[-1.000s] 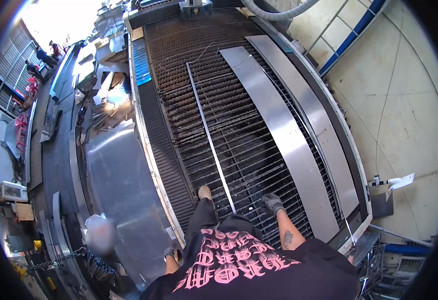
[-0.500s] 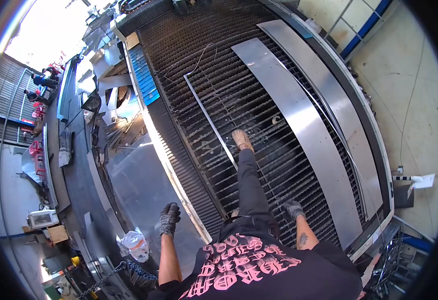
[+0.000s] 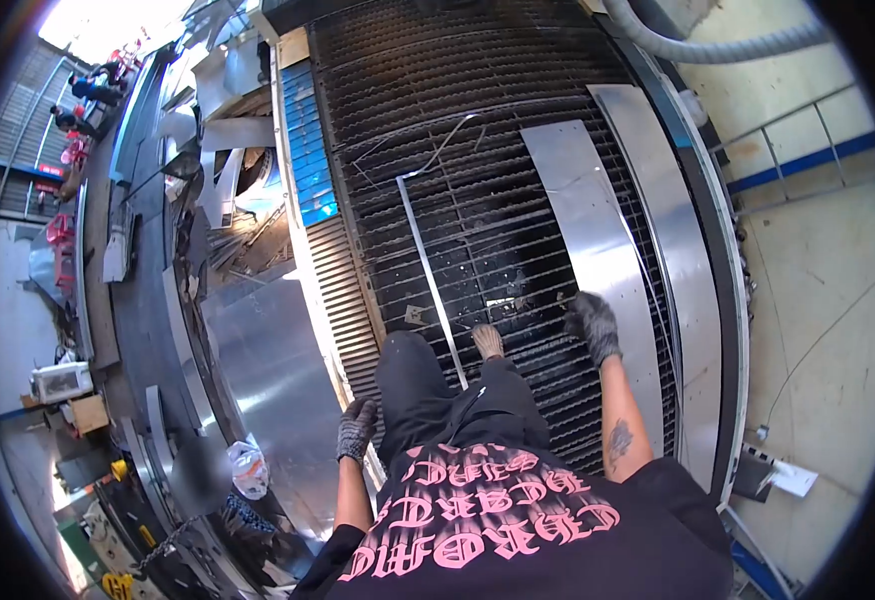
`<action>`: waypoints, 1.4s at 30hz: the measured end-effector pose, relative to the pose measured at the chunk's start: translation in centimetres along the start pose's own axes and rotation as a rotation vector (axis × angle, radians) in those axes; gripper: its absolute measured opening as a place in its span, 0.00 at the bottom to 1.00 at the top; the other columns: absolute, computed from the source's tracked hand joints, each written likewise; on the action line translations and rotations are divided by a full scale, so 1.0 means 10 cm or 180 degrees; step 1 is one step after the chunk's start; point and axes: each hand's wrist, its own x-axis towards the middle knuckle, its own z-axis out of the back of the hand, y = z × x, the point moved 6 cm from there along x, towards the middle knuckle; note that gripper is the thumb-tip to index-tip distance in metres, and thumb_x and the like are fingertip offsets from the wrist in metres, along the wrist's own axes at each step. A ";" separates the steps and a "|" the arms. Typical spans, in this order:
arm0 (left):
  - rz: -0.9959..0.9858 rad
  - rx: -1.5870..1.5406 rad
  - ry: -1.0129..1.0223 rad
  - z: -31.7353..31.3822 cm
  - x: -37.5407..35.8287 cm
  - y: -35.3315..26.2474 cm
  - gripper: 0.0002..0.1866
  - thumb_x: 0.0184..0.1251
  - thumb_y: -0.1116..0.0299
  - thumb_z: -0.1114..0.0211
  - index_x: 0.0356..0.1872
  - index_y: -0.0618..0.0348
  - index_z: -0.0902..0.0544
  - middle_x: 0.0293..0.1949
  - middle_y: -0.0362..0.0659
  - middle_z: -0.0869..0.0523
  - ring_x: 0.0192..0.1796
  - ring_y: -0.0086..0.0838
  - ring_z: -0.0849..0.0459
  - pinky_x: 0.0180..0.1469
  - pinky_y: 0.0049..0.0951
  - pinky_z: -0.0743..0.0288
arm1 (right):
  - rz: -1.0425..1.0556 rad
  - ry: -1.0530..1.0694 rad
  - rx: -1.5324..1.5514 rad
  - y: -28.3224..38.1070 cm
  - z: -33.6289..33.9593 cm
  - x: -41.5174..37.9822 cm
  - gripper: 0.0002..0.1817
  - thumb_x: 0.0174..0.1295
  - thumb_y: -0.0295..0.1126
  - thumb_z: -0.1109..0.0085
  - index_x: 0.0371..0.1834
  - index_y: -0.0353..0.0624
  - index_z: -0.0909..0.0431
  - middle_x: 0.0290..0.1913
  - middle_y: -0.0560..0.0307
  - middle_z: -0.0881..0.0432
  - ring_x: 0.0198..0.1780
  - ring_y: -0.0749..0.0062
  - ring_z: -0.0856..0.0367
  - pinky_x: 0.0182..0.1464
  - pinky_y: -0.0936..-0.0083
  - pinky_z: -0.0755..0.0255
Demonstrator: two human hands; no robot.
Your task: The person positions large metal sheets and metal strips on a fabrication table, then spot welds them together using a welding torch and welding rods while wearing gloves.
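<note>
My left hand [image 3: 356,430], in a grey knit work glove, hangs with its fingers curled beside the pale side rail [image 3: 326,335] of a slatted metal bed. My right hand [image 3: 596,328], gloved the same way, is raised in front of me, fingers curled in. It overlaps the edge of a long sheet metal strip [image 3: 598,225] in this view. Neither hand shows anything in it. My shoe [image 3: 489,342] is on the dark slats [image 3: 438,80]. Left of it lies a thin, angled metal strip [image 3: 423,255], its far end bent.
A second long metal strip [image 3: 673,190] lies along the right side. Flat sheet metal [image 3: 268,360] and scrap are left of the rail. A ribbed hose [image 3: 718,48] crosses the upper right. People [image 3: 98,88] are far off at upper left.
My right hand has come up and forward over the slats. One knee has risen into view on the left. The view has shifted, bringing in the ribbed hose.
</note>
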 end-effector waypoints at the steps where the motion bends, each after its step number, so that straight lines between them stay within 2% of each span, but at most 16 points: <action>1: 0.0043 -0.0180 0.0064 0.08 0.21 -0.10 0.17 0.73 0.54 0.35 0.53 0.54 0.17 0.36 0.38 0.14 0.31 0.24 0.18 0.29 0.27 0.26 | 0.0022 0.0048 0.0061 0.36 -0.24 0.16 0.24 0.71 0.39 0.38 0.66 0.41 0.27 0.47 0.55 0.17 0.36 0.68 0.15 0.34 0.72 0.15; 5: 0.0301 -0.0469 -0.0017 0.41 1.22 -0.35 0.17 0.73 0.54 0.35 0.52 0.53 0.17 0.33 0.37 0.15 0.29 0.23 0.20 0.26 0.27 0.29 | 0.0054 -0.0200 -0.0266 0.88 -1.09 0.84 0.27 0.70 0.34 0.39 0.71 0.49 0.33 0.48 0.52 0.17 0.36 0.67 0.15 0.28 0.73 0.16; 9: 0.0759 0.0169 0.0457 0.97 1.99 -0.79 0.15 0.73 0.54 0.35 0.49 0.53 0.18 0.30 0.36 0.18 0.26 0.22 0.24 0.24 0.26 0.31 | -0.0022 -0.0002 -0.0763 0.60 -1.92 1.20 0.31 0.66 0.35 0.34 0.71 0.47 0.35 0.42 0.54 0.19 0.30 0.71 0.20 0.22 0.73 0.21; 10: 0.0920 0.0381 0.0557 1.31 2.34 -0.63 0.21 0.70 0.50 0.34 0.50 0.59 0.17 0.31 0.37 0.17 0.26 0.26 0.22 0.25 0.29 0.29 | 0.0068 -0.0518 -0.0806 -0.11 -1.86 1.68 0.40 0.63 0.36 0.31 0.76 0.39 0.40 0.49 0.47 0.15 0.27 0.64 0.16 0.25 0.68 0.21; 13: 0.0656 -0.0045 -0.0201 1.95 2.62 -1.59 0.16 0.73 0.55 0.36 0.50 0.56 0.18 0.31 0.36 0.17 0.26 0.22 0.23 0.24 0.25 0.31 | -0.0714 0.0252 -0.1760 0.31 -2.85 1.32 0.26 0.63 0.40 0.31 0.60 0.38 0.21 0.41 0.49 0.12 0.39 0.67 0.13 0.44 0.69 0.20; 15: 0.0462 0.0018 -0.0312 2.10 2.92 -2.34 0.15 0.73 0.57 0.35 0.51 0.55 0.18 0.32 0.36 0.17 0.27 0.20 0.23 0.24 0.23 0.31 | 0.0096 0.0686 -0.2756 0.33 -3.30 1.65 0.26 0.61 0.42 0.30 0.60 0.41 0.20 0.48 0.49 0.11 0.44 0.61 0.12 0.50 0.66 0.20; 16: 0.0563 0.0156 -0.0412 2.08 3.13 -2.66 0.15 0.73 0.57 0.34 0.51 0.55 0.18 0.32 0.36 0.16 0.28 0.20 0.22 0.25 0.23 0.30 | 0.0637 0.0875 -0.3197 0.22 -3.48 2.00 0.28 0.61 0.42 0.30 0.62 0.42 0.21 0.51 0.51 0.12 0.47 0.60 0.12 0.53 0.65 0.20; 20: 0.0575 0.0372 0.0040 1.48 4.52 -3.10 0.16 0.73 0.56 0.35 0.53 0.55 0.17 0.36 0.37 0.14 0.32 0.21 0.20 0.30 0.23 0.28 | 0.0520 0.1031 -0.3974 0.68 -4.58 3.38 0.27 0.59 0.49 0.32 0.60 0.49 0.19 0.53 0.47 0.13 0.54 0.50 0.14 0.58 0.64 0.22; 23: 0.0444 0.0532 0.0401 0.66 5.88 -2.63 0.17 0.73 0.58 0.35 0.54 0.56 0.17 0.38 0.38 0.13 0.36 0.21 0.18 0.34 0.22 0.26 | 0.1121 0.1286 -0.4792 0.43 -5.41 5.05 0.29 0.60 0.49 0.35 0.63 0.49 0.22 0.62 0.48 0.18 0.61 0.52 0.19 0.63 0.60 0.25; 29: 0.0568 0.0322 0.0504 -0.50 7.70 -0.54 0.14 0.76 0.60 0.36 0.54 0.56 0.16 0.40 0.36 0.13 0.38 0.19 0.18 0.35 0.21 0.24 | 0.3307 0.0687 -0.6533 -0.69 -6.13 8.55 0.28 0.44 0.42 0.30 0.54 0.54 0.17 0.52 0.46 0.16 0.56 0.47 0.20 0.59 0.53 0.26; 30: 0.0855 0.0282 0.0353 -0.54 7.80 -0.10 0.13 0.76 0.60 0.37 0.53 0.55 0.16 0.37 0.36 0.13 0.35 0.20 0.17 0.33 0.21 0.25 | 0.2879 0.0721 -0.7211 -0.83 -6.10 8.85 0.32 0.45 0.46 0.28 0.59 0.60 0.18 0.53 0.50 0.15 0.57 0.48 0.20 0.61 0.53 0.27; 32: 0.1377 -0.0131 0.0140 -0.58 7.79 0.48 0.12 0.76 0.60 0.37 0.52 0.54 0.16 0.35 0.37 0.13 0.33 0.21 0.17 0.30 0.21 0.25 | 0.1000 0.1436 -0.7723 -1.10 -5.90 9.16 0.24 0.48 0.54 0.29 0.48 0.58 0.12 0.50 0.53 0.11 0.54 0.54 0.15 0.59 0.55 0.25; 34: 0.1756 -0.0158 0.0110 -0.53 7.66 0.67 0.12 0.75 0.59 0.36 0.50 0.53 0.16 0.35 0.38 0.12 0.31 0.23 0.17 0.29 0.23 0.25 | 0.1200 0.1518 -0.7412 -1.27 -5.69 9.08 0.23 0.49 0.56 0.32 0.44 0.56 0.11 0.47 0.52 0.11 0.51 0.54 0.14 0.56 0.56 0.22; 36: 0.1866 0.0190 0.0273 -0.47 7.59 0.47 0.13 0.74 0.57 0.35 0.50 0.54 0.16 0.34 0.36 0.13 0.31 0.21 0.18 0.28 0.23 0.27 | 0.1744 0.1656 -0.7578 -1.38 -5.46 8.80 0.23 0.52 0.57 0.35 0.43 0.54 0.10 0.46 0.51 0.11 0.50 0.54 0.13 0.53 0.57 0.20; 39: 0.1712 0.0565 0.0606 -0.54 7.64 -0.34 0.15 0.74 0.56 0.36 0.51 0.56 0.16 0.31 0.36 0.15 0.28 0.21 0.21 0.27 0.23 0.29 | 0.0838 0.1692 -0.7406 -1.38 -4.94 8.16 0.27 0.54 0.58 0.37 0.47 0.50 0.12 0.51 0.50 0.12 0.51 0.55 0.13 0.55 0.60 0.21; 42: 0.1127 0.0987 0.0918 -0.92 8.02 -1.25 0.20 0.74 0.53 0.36 0.55 0.59 0.17 0.33 0.37 0.16 0.30 0.20 0.22 0.30 0.23 0.27 | -0.0122 0.1341 -0.5178 -1.61 -4.55 7.84 0.35 0.54 0.64 0.35 0.55 0.48 0.16 0.58 0.48 0.15 0.56 0.56 0.15 0.60 0.63 0.24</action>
